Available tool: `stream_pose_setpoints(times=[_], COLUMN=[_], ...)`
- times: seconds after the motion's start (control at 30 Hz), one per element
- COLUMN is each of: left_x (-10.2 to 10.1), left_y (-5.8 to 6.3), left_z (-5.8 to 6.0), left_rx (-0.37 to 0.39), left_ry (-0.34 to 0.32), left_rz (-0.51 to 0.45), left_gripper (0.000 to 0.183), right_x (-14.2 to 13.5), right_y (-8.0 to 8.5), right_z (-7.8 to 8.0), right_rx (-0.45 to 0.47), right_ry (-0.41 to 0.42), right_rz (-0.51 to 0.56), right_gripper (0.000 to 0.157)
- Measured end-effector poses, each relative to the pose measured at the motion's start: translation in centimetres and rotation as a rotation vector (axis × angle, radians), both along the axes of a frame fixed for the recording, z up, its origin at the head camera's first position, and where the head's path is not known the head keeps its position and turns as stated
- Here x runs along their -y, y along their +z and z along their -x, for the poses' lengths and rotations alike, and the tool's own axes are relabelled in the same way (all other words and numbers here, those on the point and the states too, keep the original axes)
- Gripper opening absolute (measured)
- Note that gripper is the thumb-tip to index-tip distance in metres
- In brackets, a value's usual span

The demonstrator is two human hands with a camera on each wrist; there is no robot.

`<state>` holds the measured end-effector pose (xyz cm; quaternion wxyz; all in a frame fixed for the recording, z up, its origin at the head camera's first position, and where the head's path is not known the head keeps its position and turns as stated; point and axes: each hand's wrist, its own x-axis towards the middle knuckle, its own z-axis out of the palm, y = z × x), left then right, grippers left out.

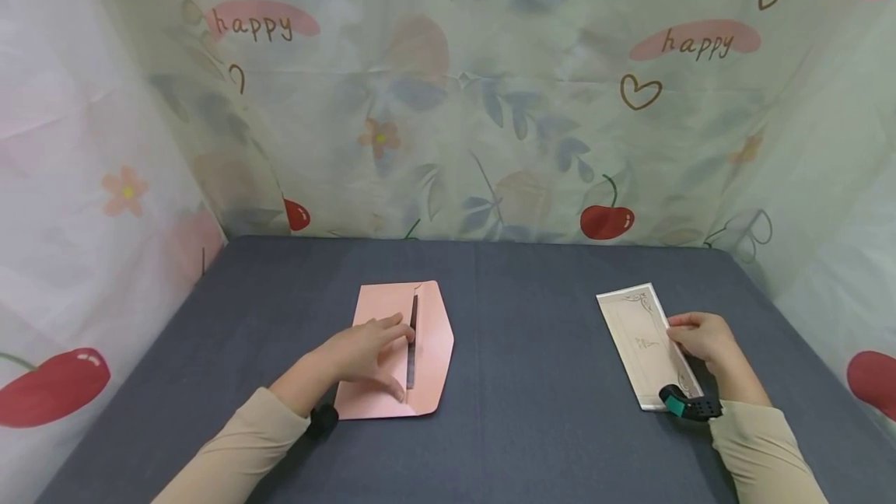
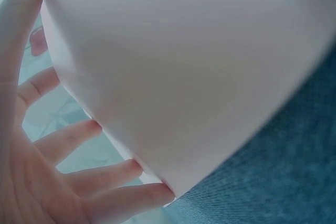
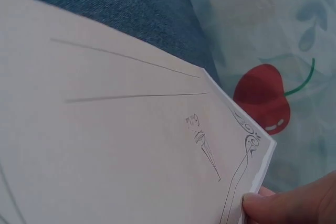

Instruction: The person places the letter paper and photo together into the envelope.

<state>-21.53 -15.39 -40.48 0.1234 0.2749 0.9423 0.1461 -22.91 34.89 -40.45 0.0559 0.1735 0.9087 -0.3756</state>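
Observation:
A pink envelope (image 1: 374,302) lies on the table left of centre, its pointed flap (image 1: 437,348) unfolded to the right and a dark slit showing at its mouth. My left hand (image 1: 367,356) rests over it with fingers spread. In the left wrist view, the left fingertips (image 2: 131,166) touch along the envelope's mouth edge (image 2: 236,77). Farther right, a cream sheet of letter paper (image 1: 633,341) with printed scrollwork slants on or just above the table. My right hand (image 1: 707,341) pinches its right edge between thumb and fingers; the right wrist view shows the thumb (image 3: 289,203) near an ornamented corner.
A dark grey cloth (image 1: 518,333) covers the table. Patterned curtains (image 1: 490,138) rise behind it and along both sides. A black band with a teal part (image 1: 682,404) is on the right wrist; something black (image 1: 323,420) is at the left wrist.

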Motion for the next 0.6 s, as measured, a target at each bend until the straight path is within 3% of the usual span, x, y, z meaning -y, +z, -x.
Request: stream_pose_setpoints(times=[0.27, 0.6], left_x=[0.01, -0.03], left_y=[0.06, 0.18], left_z=[-0.02, -0.06], left_rx=[0.010, 0.015], left_ry=[0.011, 0.009], left_rz=[0.008, 0.014], left_gripper=[0.074, 0.074], right_x=[-0.09, 0.43], right_y=[0.39, 0.12], right_z=[0.11, 0.62], right_rx=[0.016, -0.041], right_ry=[0.019, 0.016], right_rz=[0.023, 0.022], right_gripper=[0.040, 0.041])
